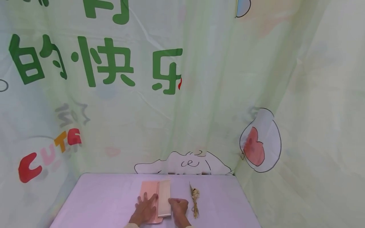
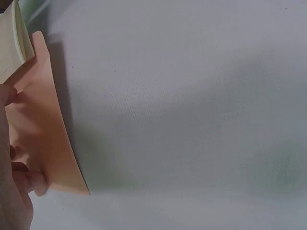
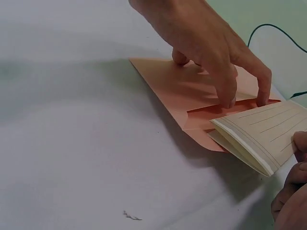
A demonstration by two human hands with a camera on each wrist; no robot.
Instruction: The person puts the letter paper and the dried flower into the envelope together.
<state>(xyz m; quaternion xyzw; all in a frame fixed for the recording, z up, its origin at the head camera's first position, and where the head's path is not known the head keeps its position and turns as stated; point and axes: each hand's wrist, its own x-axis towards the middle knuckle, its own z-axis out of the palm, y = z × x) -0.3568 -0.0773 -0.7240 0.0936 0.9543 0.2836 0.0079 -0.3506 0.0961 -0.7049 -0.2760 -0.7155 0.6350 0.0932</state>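
A pink envelope (image 1: pixel 149 186) lies on the table, its mouth facing right. My left hand (image 1: pixel 146 209) rests on it with fingers spread; in the right wrist view, fingertips of that hand (image 3: pixel 206 43) touch the edge of the envelope's mouth. A folded sheet of cream lined letter paper (image 3: pixel 264 127) is held over the envelope's flap side by my right hand (image 1: pixel 179 209), which pinches its right edge. In the left wrist view, a corner of the folded letter paper (image 2: pixel 12 45) stands above the envelope (image 2: pixel 57 158). Whether any paper is inside the envelope is hidden.
A small tied bunch of dried flowers (image 1: pixel 195 202) lies right of my right hand. A tiny dry sprig (image 3: pixel 132 216) lies on the tabletop. The pale purple table (image 1: pixel 108 193) meets a printed cloth backdrop (image 1: pixel 199 120) at the rear and sides.
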